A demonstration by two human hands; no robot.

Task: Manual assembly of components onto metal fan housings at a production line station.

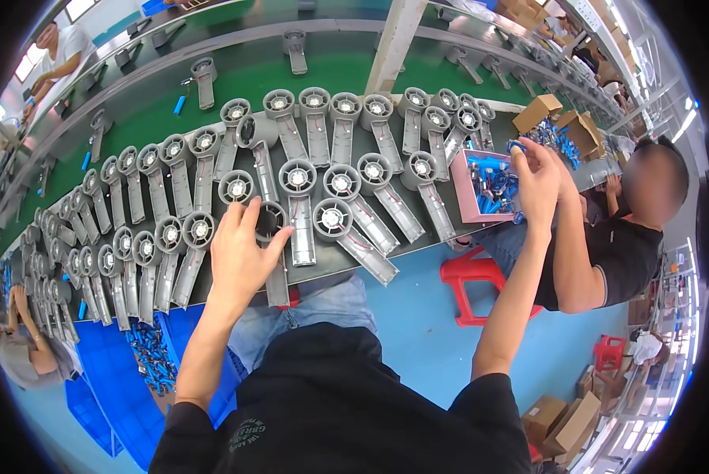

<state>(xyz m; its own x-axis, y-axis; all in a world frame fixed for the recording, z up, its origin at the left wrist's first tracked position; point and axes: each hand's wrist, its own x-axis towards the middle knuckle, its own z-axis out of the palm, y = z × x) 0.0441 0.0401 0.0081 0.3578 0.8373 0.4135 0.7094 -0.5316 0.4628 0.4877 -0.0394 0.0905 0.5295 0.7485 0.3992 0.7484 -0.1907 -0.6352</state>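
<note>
My left hand (pixel 242 257) is at the near edge of the table, its thumb and fingers around the round head of a grey fan housing (pixel 270 220). That housing's handle points toward me and passes partly behind the hand. Several similar grey housings with white-hubbed fans lie close by, among them one housing (pixel 297 177) just to the right. Farther right, my right hand (pixel 536 186) is raised beside a pink box (pixel 466 193) of blue wired parts. Its fingertips pinch a small blue part (pixel 516 147), whose kind I cannot make out. A co-worker's forearm overlaps behind this hand.
Rows of grey housings cover the dark table. A co-worker in a black shirt (pixel 627 265) sits at the right, near a red stool (pixel 474 284). Cardboard boxes (pixel 537 110) hold more blue parts. Blue bins (pixel 121 379) stand at lower left; a post (pixel 398 47) rises beyond the table.
</note>
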